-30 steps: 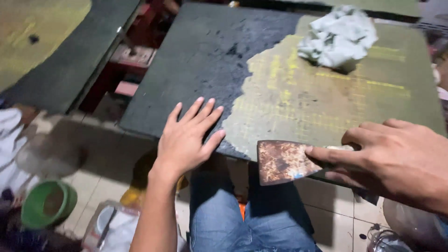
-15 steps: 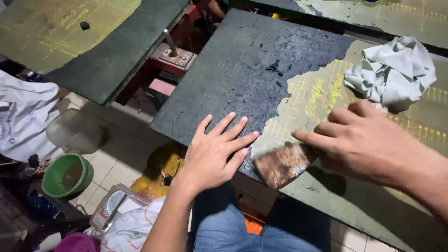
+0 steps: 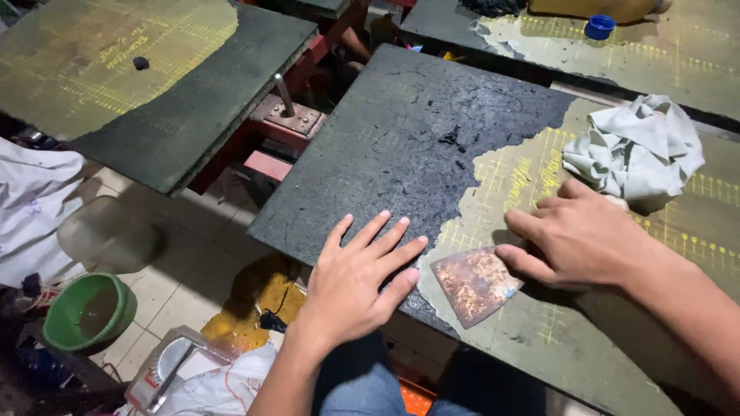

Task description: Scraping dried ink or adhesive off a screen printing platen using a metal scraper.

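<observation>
Head view: left hand flat, fingers spread, just at nine o'clock of rusty scraper blade pinched by right hand fingers; slip could nick fingertips.

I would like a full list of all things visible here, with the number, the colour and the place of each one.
board: one, dark coating partly scraped off to olive with yellow grid, centre
scraper blade: one, rusty brown, flat on the board's near edge
rag: one, pale grey, crumpled on the board's right part
neighbouring boards: at least two, olive and dark, upper left and top right
bottle cap: one, blue, top right
metal pin: one, grey, on a red frame between boards
bowl: one, green, on the floor at left
white cloth: one, far left
left hand: flat on the dark coating, fingers spread
right hand: fingers pressing the blade's right edge
</observation>
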